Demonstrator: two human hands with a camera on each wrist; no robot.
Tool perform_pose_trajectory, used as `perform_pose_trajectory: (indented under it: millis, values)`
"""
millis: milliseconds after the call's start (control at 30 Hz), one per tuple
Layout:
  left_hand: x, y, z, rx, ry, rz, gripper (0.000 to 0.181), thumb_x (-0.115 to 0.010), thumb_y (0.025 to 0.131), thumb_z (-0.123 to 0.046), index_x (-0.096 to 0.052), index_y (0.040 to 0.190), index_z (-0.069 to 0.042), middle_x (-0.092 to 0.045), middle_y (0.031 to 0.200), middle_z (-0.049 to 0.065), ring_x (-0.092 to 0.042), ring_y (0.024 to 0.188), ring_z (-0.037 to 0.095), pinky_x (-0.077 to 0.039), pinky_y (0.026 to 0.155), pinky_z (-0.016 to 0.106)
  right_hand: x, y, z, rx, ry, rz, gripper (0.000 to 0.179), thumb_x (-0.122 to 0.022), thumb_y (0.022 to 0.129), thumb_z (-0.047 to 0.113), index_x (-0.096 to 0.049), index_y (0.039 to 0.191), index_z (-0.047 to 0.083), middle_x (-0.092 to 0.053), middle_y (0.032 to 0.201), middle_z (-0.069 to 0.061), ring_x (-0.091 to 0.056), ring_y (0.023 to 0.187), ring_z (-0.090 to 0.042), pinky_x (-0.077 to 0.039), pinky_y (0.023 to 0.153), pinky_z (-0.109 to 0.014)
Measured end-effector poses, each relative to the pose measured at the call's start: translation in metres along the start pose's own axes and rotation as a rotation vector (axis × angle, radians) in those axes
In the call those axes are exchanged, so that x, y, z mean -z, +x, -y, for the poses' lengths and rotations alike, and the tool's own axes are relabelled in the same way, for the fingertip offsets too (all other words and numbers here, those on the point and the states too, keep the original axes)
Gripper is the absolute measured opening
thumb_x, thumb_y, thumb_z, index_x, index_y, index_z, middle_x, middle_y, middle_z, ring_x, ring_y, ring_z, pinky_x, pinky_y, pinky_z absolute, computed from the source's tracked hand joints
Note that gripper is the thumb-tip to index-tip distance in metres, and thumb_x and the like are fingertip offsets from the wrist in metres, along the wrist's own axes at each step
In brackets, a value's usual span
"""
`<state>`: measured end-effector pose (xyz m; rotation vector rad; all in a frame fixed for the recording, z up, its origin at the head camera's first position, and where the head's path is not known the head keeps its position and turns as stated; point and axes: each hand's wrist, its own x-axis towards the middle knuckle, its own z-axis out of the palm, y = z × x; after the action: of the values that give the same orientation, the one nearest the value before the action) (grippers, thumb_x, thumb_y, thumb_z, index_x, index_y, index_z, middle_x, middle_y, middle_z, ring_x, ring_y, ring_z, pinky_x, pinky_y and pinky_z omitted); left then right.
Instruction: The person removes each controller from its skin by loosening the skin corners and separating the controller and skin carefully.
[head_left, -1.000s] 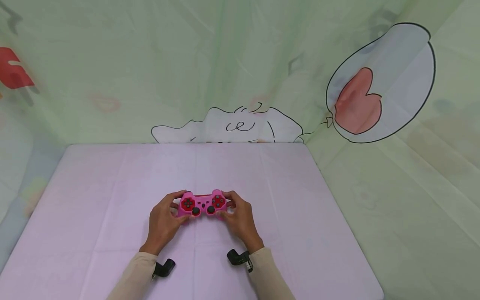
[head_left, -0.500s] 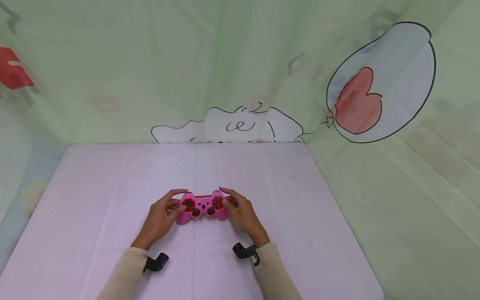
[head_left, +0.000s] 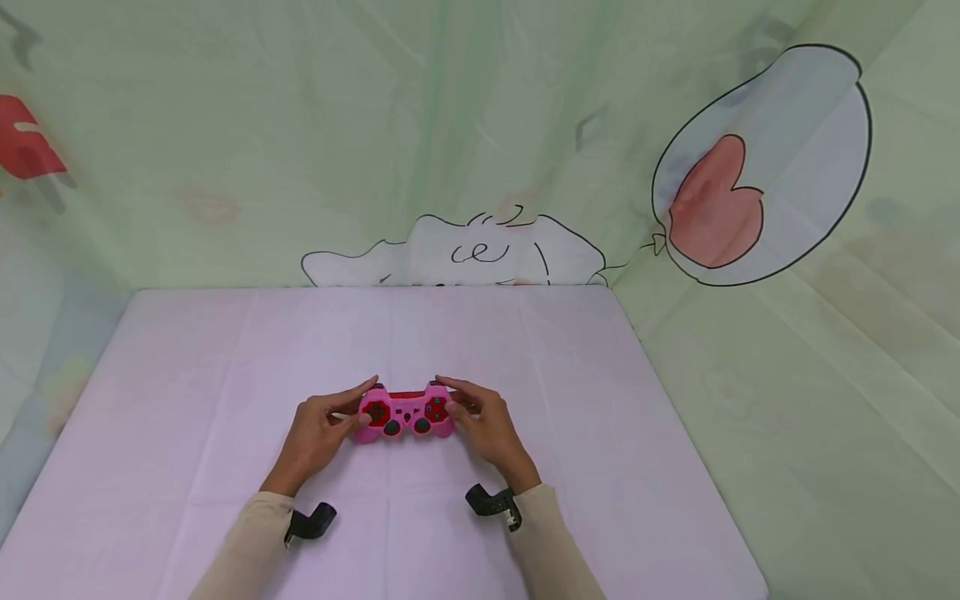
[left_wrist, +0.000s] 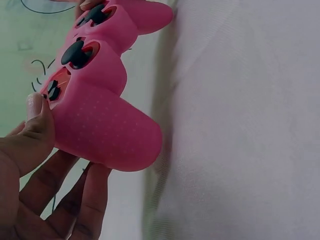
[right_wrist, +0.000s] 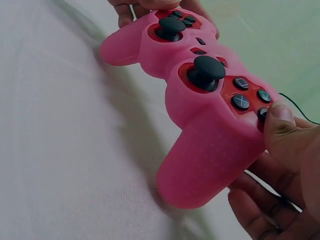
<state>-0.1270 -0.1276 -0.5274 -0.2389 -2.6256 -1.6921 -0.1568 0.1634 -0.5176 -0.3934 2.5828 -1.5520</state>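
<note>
A pink game controller (head_left: 407, 411) with red button panels and two black thumbsticks is held between both hands near the middle of the table. My left hand (head_left: 313, 437) grips its left end, thumb on the directional-button side and index finger along the top edge. On the other end, my right hand (head_left: 491, 429) has its thumb at the symbol buttons and its index finger on the shoulder. In the right wrist view the controller (right_wrist: 200, 145) casts a shadow on the cloth below its handles. The left wrist view shows the left fingers (left_wrist: 95, 200) underneath the handle.
A pale pink cloth covers the table (head_left: 225, 358). Green printed curtains (head_left: 300, 125) rise behind it and along the sides, one bearing a balloon drawing (head_left: 810, 167). Small black cameras (head_left: 313, 522) sit on both wrists.
Both thumbs have shifted from the lower handles up to the button panels, and the index fingers have moved onto the top shoulders. Both wrists have spread slightly outward; the controller stays nearly in place.
</note>
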Motion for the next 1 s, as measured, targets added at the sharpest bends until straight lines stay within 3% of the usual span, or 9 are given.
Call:
perform_pose_trajectory:
  millis: [167,467,767,1000]
  values:
    - [-0.0005,0.0029,-0.0004,-0.012,-0.033,-0.038,0.058,-0.083,0.091,-0.014,-0.068,0.142,-0.037,-0.071,0.141,0.002,-0.072,0.117,0.025,-0.059,0.083,0.022,-0.0020,0.0006,-0.0002,0.040,0.011,-0.042,0.048,-0.075,0.097,0.018,-0.069,0.142,0.033,-0.076,0.129,-0.001,-0.069,0.115,-0.020,-0.056,0.098,-0.040]
    - [-0.0015,0.0011,0.0037,-0.019,-0.041,-0.044,0.053,-0.081,0.094,-0.018,-0.068,0.143,-0.034,-0.069,0.143,0.000,-0.069,0.126,0.024,-0.058,0.085,0.020,-0.0047,-0.0015,0.0004,0.017,0.008,-0.050,0.046,-0.074,0.099,0.018,-0.069,0.142,0.032,-0.076,0.132,0.000,-0.068,0.117,-0.019,-0.054,0.099,-0.037]
    - [-0.0009,0.0021,0.0033,-0.042,0.003,-0.059,0.047,-0.073,0.101,-0.026,-0.064,0.147,-0.032,-0.069,0.143,0.005,-0.070,0.119,0.024,-0.057,0.079,0.022,-0.0050,0.0021,0.0022,0.011,0.025,-0.026,0.041,-0.067,0.105,0.024,-0.066,0.145,0.032,-0.067,0.147,0.006,-0.065,0.134,-0.020,-0.055,0.097,-0.030]
    - [0.0002,0.0023,0.0024,-0.021,0.074,-0.044,0.049,-0.072,0.103,-0.026,-0.061,0.150,-0.029,-0.075,0.133,0.011,-0.071,0.110,0.025,-0.057,0.078,0.023,-0.0033,0.0042,0.0059,-0.027,0.019,0.017,0.044,-0.065,0.106,0.020,-0.063,0.148,0.029,-0.066,0.149,0.004,-0.064,0.133,-0.021,-0.054,0.096,-0.026]
